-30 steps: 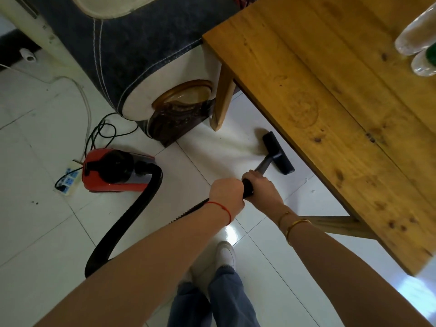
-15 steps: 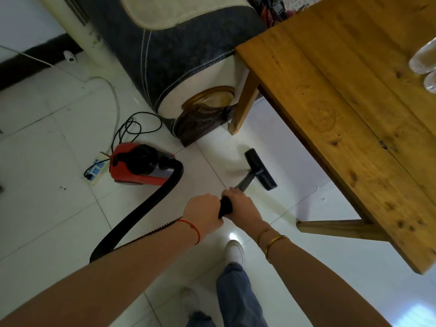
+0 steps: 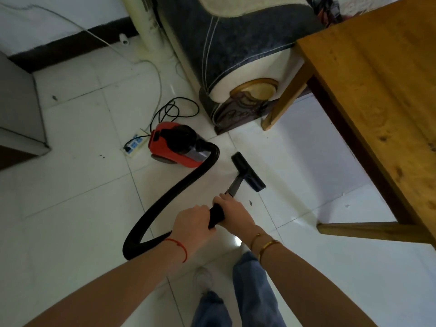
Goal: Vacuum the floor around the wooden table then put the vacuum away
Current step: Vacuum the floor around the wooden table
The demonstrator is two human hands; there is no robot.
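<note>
Both hands are wrapped around the vacuum's black wand handle [image 3: 215, 217]: the left hand [image 3: 191, 226] grips the lower, nearer end with fingers curled round it, and the right hand [image 3: 233, 214] grips just past it, a bit farther along toward the metal tube. Left wrist has a red string on it, right wrist a couple of gold bangles.

From the handle the tube runs up to the black floor nozzle [image 3: 248, 172], which sits flat on the white tiled floor [image 3: 70, 208], out in the open just left of the wooden table [image 3: 377, 90], not under it. One small dark speck lies on the tile right near the nozzle, on its near side.

A ribbed black hose [image 3: 179, 185] loops from the handle back down to the left, then curves up to the red vacuum body [image 3: 174, 147], which sits on the floor to the far left of the nozzle. Just left of the vacuum is a white power strip [image 3: 134, 145] with a black cord coiled behind it.

Farther back there's a sofa end [image 3: 236, 43] with a carved wooden foot, right beside the table's far leg. Jeans and a light shoe show at the bottom.
</note>
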